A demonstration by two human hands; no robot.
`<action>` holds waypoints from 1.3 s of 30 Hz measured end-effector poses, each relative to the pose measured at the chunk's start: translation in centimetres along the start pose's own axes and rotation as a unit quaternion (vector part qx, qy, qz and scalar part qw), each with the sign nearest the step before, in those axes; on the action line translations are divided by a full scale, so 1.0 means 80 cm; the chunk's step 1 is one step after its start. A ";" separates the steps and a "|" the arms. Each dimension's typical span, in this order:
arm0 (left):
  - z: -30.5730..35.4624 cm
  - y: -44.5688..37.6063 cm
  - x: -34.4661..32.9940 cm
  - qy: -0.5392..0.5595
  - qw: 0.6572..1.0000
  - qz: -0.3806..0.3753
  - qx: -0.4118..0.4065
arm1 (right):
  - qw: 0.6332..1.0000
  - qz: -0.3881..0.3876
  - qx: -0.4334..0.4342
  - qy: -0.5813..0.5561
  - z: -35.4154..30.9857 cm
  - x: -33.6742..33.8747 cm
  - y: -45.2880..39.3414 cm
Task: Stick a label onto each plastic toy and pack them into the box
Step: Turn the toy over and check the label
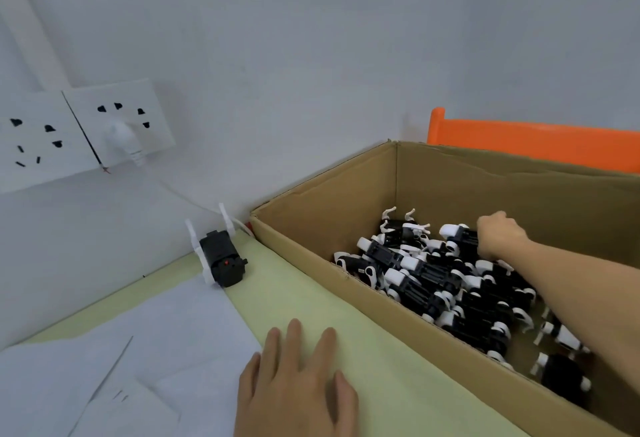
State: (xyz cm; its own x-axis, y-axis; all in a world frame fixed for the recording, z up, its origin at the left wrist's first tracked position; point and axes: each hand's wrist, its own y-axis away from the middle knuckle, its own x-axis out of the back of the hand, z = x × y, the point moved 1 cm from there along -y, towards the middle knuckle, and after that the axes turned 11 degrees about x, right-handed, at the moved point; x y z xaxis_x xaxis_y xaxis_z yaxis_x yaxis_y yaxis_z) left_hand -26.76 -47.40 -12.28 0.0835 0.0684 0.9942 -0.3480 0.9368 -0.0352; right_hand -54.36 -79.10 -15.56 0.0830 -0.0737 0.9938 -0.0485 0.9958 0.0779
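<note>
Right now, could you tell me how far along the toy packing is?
Many black-and-white toys already lie in the cardboard box. The right hand is inside, gripping one. The left hand rests flat on the table. One toy stands outside, unpacked; labels are indiscernible.

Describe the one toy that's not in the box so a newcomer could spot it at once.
Start at the cardboard box on the right of the table, then look just past its near-left corner toward the wall. The toy sits there on the yellow-green cover, beside the white paper. It is the only black-and-white toy outside the box; all the others are piled inside.
</note>
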 end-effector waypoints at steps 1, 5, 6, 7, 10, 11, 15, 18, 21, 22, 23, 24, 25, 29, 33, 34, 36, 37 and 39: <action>-0.001 -0.001 -0.001 0.002 1.000 0.002 0.000 | 1.000 -0.001 0.008 0.003 0.001 -0.007 -0.003; 0.000 -0.002 -0.003 0.002 1.000 -0.004 -0.009 | 0.998 0.008 0.034 -0.048 -0.010 -0.029 -0.015; 0.001 -0.002 -0.002 -0.002 1.000 -0.004 -0.008 | 0.996 -0.002 0.044 -0.079 -0.013 -0.033 -0.018; 0.000 -0.003 -0.002 -0.008 1.000 0.007 -0.006 | 0.992 -0.022 0.057 -0.109 -0.017 -0.037 -0.020; -0.003 0.000 -0.002 0.032 0.999 0.028 -0.011 | 0.981 -0.075 0.109 -0.138 -0.028 -0.040 -0.019; -0.002 -0.001 -0.002 0.046 0.999 0.014 0.003 | 0.980 -0.080 0.124 -0.132 -0.032 -0.037 -0.018; -0.002 -0.004 -0.009 0.042 0.999 0.007 0.023 | 0.971 -0.049 0.193 -0.128 -0.066 0.005 0.006; -0.003 -0.001 -0.008 0.043 0.999 0.012 0.018 | 0.957 0.043 0.257 -0.130 -0.113 0.057 0.044; -0.006 0.001 -0.005 0.094 0.995 0.020 0.017 | 0.913 0.191 0.331 -0.141 -0.162 0.109 0.107; -0.008 0.002 -0.004 0.131 0.991 0.030 0.017 | 0.893 0.230 0.357 -0.149 -0.179 0.124 0.133; -0.010 0.005 -0.002 0.185 0.982 0.044 0.018 | 0.871 0.260 0.385 -0.159 -0.195 0.136 0.160; -0.014 0.008 0.002 0.259 0.964 0.059 0.024 | 0.849 0.283 0.413 -0.171 -0.210 0.145 0.187; -0.018 0.012 0.006 0.343 0.936 0.070 0.038 | 0.828 0.299 0.437 -0.186 -0.226 0.150 0.214; -0.037 0.025 0.026 0.645 0.743 0.140 0.112 | 0.763 0.302 0.468 -0.328 -0.280 0.145 0.314; -0.069 0.025 0.053 0.803 0.524 0.124 0.254 | 0.675 0.248 0.439 -0.538 -0.329 0.124 0.411; -0.079 0.024 0.063 0.824 0.483 0.102 0.277 | 0.659 0.247 0.429 -0.566 -0.340 0.120 0.428; -0.097 0.030 0.090 0.872 0.405 0.039 0.272 | 0.628 0.253 0.412 -0.610 -0.358 0.115 0.454; -0.110 0.036 0.102 0.874 0.411 0.028 0.256 | 0.623 0.248 0.406 -0.621 -0.366 0.112 0.463; -0.148 0.051 0.121 0.802 0.547 0.056 0.233 | 0.638 0.216 0.416 -0.611 -0.379 0.107 0.477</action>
State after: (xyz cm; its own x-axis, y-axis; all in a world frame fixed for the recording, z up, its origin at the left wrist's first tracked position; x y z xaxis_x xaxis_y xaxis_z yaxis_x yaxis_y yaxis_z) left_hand -16.33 -38.84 -3.99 0.6187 0.6799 -0.3936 -0.6041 0.7321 0.3148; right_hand -25.34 -40.11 -6.44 -0.9302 -0.2958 0.2174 -0.3581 0.6014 -0.7142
